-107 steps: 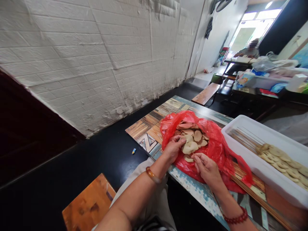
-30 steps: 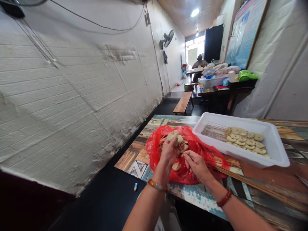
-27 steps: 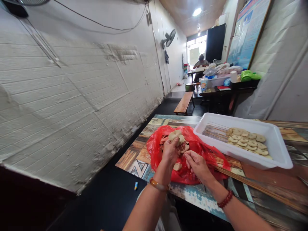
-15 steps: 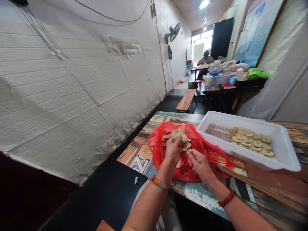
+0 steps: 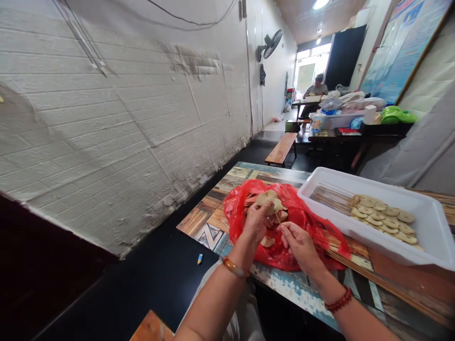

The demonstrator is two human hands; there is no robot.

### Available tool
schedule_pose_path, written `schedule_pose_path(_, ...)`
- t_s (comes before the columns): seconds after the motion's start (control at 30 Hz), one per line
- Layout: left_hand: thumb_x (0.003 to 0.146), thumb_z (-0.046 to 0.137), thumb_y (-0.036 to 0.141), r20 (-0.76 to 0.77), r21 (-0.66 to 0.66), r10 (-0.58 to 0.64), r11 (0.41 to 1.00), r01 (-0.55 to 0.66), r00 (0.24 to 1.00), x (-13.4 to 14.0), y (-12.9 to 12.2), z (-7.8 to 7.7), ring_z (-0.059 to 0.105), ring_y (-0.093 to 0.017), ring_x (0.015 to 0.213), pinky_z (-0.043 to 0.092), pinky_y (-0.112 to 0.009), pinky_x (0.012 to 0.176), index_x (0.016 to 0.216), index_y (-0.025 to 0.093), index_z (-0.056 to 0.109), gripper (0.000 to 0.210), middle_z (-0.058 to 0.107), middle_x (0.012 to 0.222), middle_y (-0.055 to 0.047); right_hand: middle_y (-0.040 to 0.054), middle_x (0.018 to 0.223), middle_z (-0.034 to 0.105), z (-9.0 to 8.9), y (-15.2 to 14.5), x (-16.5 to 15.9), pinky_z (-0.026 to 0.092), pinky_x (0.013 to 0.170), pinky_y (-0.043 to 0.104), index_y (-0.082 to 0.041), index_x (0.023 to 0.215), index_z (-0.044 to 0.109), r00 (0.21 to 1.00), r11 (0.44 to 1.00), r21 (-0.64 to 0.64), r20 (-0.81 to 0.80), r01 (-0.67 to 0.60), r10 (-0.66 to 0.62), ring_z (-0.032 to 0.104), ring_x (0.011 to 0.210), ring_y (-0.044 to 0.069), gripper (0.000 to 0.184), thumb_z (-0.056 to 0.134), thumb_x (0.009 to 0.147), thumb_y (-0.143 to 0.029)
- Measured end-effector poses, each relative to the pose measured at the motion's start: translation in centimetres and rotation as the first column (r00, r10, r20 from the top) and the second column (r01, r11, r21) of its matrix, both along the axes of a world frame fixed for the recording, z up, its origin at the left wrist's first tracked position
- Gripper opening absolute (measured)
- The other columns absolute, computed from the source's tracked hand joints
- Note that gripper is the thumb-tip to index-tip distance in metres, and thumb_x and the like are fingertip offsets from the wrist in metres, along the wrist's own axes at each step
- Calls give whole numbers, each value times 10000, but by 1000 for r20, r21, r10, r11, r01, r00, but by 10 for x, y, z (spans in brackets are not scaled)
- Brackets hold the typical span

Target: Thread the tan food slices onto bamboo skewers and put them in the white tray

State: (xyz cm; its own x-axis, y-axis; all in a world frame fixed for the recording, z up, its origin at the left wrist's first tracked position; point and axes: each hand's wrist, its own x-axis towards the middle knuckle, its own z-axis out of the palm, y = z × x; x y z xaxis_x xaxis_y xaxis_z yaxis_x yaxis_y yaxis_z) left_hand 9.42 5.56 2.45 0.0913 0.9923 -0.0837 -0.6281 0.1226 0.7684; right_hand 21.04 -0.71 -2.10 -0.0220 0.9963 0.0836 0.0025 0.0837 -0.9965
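Head view: the left hand (image 5: 259, 218) pinches at least 2 pale slices (image 5: 268, 201) above the red bag (image 5: 304, 213); the right hand (image 5: 296, 241) pinches a stick (image 5: 278, 218) reaching them, its tip hidden. Pushing near an edge could split a slice; a slip could prick the left hand. Loaded sticks (image 5: 386, 219) lie in the tub (image 5: 373, 240).

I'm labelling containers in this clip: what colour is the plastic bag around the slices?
The plastic bag is bright red, best seen in the head view.

Bag (image 5: 296, 206) red, slices (image 5: 267, 198) pale yel., tub (image 5: 432, 227) wht, tabletop (image 5: 229, 192) brn/blue plank patt., wall (image 5: 142, 109) wht w/ brick patt.
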Motion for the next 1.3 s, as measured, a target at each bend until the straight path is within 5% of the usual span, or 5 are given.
schedule_pose_path(0.17,574,809,372,-7,65,89,994,-88,996,-12,7,6,598,-116,644,460,-239,646,820,125,683,370,671,767,-36,-83,475,438,0,-2,-2,250,351,178,-182,856,576,999,998,-48,3,-35,35,333,345,57,366,528,847,-545)
schedule_pose_path(0.7,604,765,338,-191,47,122,992,-115,974,-11,11,-9,550,-118,540,386,-236,538,773,64,698,329,660,660,-66,-81,472,443,-12,-2,0,247,342,165,-178,851,594,999,997,-50,14,-52,53,335,336,41,357,557,844,-533)
schedule_pose_path(0.9,615,788,340,-23,50,72,996,-71,997,-14,6,-6,613,-139,638,467,-257,630,867,81,692,374,688,785,-85,-84,478,448,-6,-4,-2,248,328,155,-184,863,591,998,996,-78,-50,-42,38,331,333,37,367,578,823,-548)
schedule_pose_path(1.1,642,780,389,29,-39,-106,994,107,994,-11,-11,-15,674,-205,732,516,-286,638,982,98,663,463,702,886,-129,-88,474,456,-5,-3,-2,251,315,151,-192,862,581,995,995,-94,-96,-42,33,336,328,42,379,580,810,-568)
schedule_pose_path(1.3,627,793,322,123,-38,-58,997,64,991,0,-12,-14,675,-197,688,544,-319,664,972,114,631,434,694,821,-84,-94,471,452,-5,-3,-2,250,322,140,-190,849,574,993,993,-98,-105,-69,58,325,332,36,366,578,818,-555)
